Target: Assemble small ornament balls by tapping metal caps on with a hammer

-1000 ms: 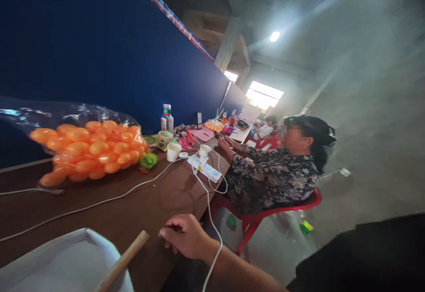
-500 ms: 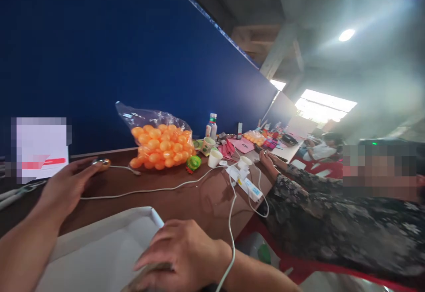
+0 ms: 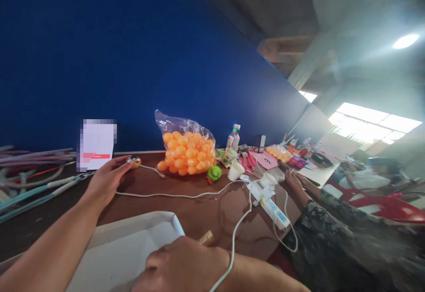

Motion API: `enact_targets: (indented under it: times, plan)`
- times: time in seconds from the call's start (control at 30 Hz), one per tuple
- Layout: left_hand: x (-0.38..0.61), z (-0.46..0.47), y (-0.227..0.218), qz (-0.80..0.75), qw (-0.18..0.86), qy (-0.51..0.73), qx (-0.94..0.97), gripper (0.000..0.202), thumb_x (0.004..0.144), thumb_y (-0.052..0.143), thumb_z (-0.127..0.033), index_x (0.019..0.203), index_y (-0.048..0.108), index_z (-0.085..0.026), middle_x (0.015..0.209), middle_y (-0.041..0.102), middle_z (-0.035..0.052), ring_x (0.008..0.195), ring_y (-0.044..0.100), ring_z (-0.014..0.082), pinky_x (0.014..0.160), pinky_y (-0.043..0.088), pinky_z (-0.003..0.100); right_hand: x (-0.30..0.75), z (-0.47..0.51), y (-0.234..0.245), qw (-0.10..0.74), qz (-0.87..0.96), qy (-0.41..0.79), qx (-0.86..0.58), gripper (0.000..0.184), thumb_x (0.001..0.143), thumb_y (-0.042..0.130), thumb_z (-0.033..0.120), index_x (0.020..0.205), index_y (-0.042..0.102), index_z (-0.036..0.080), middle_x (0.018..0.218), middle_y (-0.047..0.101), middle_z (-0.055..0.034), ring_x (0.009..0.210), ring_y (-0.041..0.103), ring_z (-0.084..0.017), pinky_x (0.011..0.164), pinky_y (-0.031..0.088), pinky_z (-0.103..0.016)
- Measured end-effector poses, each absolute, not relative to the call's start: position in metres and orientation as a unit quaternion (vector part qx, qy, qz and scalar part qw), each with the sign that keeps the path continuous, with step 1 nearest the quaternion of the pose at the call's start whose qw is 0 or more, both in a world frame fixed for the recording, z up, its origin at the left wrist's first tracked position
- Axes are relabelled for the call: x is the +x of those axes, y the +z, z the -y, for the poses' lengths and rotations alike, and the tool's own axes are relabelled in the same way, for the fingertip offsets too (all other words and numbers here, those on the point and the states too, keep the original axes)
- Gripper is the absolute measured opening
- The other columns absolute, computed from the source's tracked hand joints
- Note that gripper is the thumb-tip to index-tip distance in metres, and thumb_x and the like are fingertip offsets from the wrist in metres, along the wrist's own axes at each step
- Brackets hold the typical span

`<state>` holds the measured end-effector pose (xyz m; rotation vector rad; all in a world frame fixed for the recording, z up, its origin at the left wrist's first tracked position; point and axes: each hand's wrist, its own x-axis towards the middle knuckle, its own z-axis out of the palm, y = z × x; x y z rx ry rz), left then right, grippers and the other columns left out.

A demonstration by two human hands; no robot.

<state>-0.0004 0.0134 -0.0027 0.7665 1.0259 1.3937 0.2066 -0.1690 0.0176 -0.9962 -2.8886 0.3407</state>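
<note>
My left hand [image 3: 108, 179] reaches across the brown table, its thumb and fingers closed on a small shiny gold-and-silver rounded object [image 3: 134, 162] at the tabletop. A white cable [image 3: 149, 166] lies just to the right of that object. Over the right side of a white open box [image 3: 133, 239] is my right hand [image 3: 182, 261], curled with its back to me. Beyond its knuckles sticks out the end of a light-brown, wood-like piece [image 3: 206, 238]; the fingers hide the rest. Another white cord [image 3: 234, 239] passes over my right wrist.
A clear bag of orange balls [image 3: 189, 152] stands near the blue partition [image 3: 133, 61]. Right of it are a green toy [image 3: 214, 173], paper cups [image 3: 235, 170], a bottle [image 3: 233, 138] and a power strip [image 3: 277, 214]. A co-worker's hands [image 3: 295, 183] work farther right.
The view has swung left, so the table's things appear farther right. My right hand has turned, and the brown piece now shows beyond its knuckles. My left hand keeps the shiny object.
</note>
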Motion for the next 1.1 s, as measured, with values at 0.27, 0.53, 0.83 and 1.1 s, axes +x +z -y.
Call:
enact_targets:
  times: [0.27, 0.53, 0.83, 1.1]
  plan:
    - [-0.002, -0.014, 0.001, -0.366, 0.607, 0.648, 0.280, 0.031, 0.059, 0.088, -0.020, 0.087, 0.075, -0.016, 0.080, 0.078, 0.0030, 0.074, 0.073, 0.0155, 0.065, 0.058, 0.021, 0.232, 0.127, 0.060, 0.208, 0.863, 0.089, -0.451, 0.031, 0.092, 0.063, 0.039, 0.118, 0.063, 0.023, 0.099, 0.068, -0.0049, 0.090, 0.066, -0.018, 0.080, 0.051, -0.027]
    - [-0.003, -0.019, -0.005, -0.318, 0.611, 0.684, 0.240, 0.019, 0.066, 0.082, -0.012, 0.082, 0.075, -0.016, 0.087, 0.079, 0.0016, 0.079, 0.072, 0.0138, 0.069, 0.058, 0.021, 0.215, 0.087, 0.053, 0.339, 0.811, 0.139, -0.457, 0.020, 0.097, 0.052, 0.033, 0.105, 0.062, 0.017, 0.095, 0.071, -0.0074, 0.087, 0.067, -0.019, 0.080, 0.052, -0.030]
    - [-0.001, -0.015, 0.002, -0.319, 0.614, 0.681, 0.241, 0.015, 0.067, 0.085, -0.018, 0.078, 0.075, -0.017, 0.082, 0.078, 0.0017, 0.078, 0.072, 0.0142, 0.073, 0.060, 0.023, 0.184, 0.068, 0.035, 0.342, 0.760, 0.256, -0.490, 0.018, 0.100, 0.041, 0.026, 0.087, 0.052, 0.019, 0.077, 0.068, -0.0009, 0.053, 0.058, -0.010, 0.056, 0.046, -0.022]
    - [0.000, -0.015, -0.002, -0.327, 0.602, 0.677, 0.268, 0.021, 0.063, 0.089, -0.027, 0.080, 0.077, -0.022, 0.085, 0.078, 0.0013, 0.091, 0.072, 0.0193, 0.074, 0.058, 0.023, 0.184, 0.068, 0.023, 0.328, 0.759, 0.226, -0.515, 0.016, 0.098, 0.045, 0.024, 0.086, 0.055, 0.020, 0.078, 0.067, -0.0015, 0.068, 0.062, -0.014, 0.064, 0.047, -0.023]
